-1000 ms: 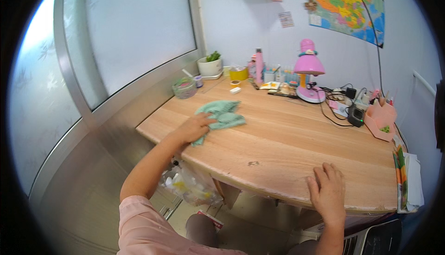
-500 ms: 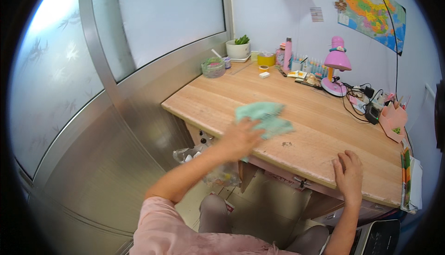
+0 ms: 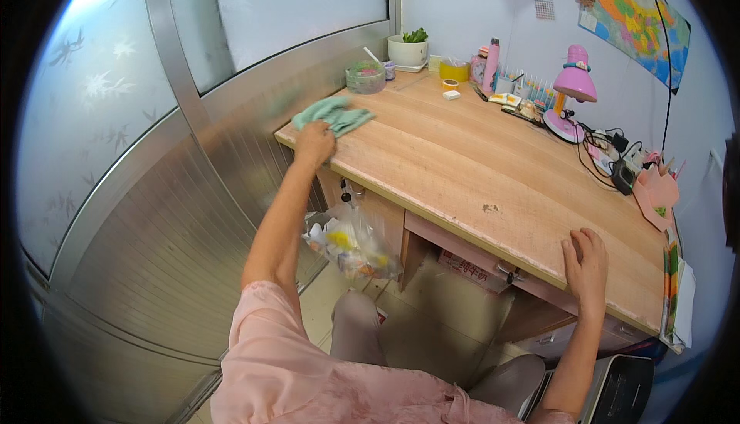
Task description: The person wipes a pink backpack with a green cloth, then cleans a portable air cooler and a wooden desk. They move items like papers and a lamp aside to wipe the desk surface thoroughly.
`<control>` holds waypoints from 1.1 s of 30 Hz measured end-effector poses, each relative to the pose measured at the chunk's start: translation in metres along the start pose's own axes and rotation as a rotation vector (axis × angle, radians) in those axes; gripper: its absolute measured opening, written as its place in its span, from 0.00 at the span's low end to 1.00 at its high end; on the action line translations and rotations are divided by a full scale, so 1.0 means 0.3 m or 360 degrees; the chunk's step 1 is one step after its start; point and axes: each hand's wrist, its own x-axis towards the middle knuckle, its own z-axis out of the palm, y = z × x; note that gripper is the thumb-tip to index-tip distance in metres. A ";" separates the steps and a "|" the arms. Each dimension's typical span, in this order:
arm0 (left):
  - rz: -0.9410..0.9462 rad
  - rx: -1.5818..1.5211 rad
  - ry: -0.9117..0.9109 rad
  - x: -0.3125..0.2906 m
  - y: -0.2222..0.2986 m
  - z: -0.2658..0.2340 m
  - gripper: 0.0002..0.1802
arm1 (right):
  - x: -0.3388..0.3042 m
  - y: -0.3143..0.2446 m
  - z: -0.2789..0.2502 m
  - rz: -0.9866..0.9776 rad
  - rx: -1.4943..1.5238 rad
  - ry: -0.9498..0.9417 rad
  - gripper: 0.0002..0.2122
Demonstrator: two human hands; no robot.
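Note:
A crumpled green cloth lies against the wooden desktop at its far left corner. My left hand is closed on the near part of this cloth, its arm stretched out to the left. On the right, my right hand rests on the desk's front edge, fingers apart and slightly bent, with nothing in it. Between the hands, near the front edge, is a small dark worn patch in the wood.
Along the back stand a glass bowl, a potted plant, yellow tape, a pink bottle and a pink lamp. Black cables and a charger lie at right. A clear bag of rubbish hangs below the front edge.
My left hand has carried the cloth leftward from mid-desk to the left corner. My right hand stays at the front edge. The view has shifted slightly.

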 end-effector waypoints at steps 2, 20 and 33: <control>0.0101 -0.0301 0.0152 -0.109 0.098 0.044 0.16 | -0.001 0.004 -0.006 0.0027 -0.0019 -0.0005 0.15; -0.0218 -0.0938 0.0718 -0.629 0.369 0.440 0.34 | 0.004 0.033 0.004 -0.0038 0.0005 0.0073 0.14; -0.0646 -0.0976 0.0286 -0.747 0.654 0.412 0.45 | -0.002 0.053 0.001 -0.0029 0.0030 0.0038 0.14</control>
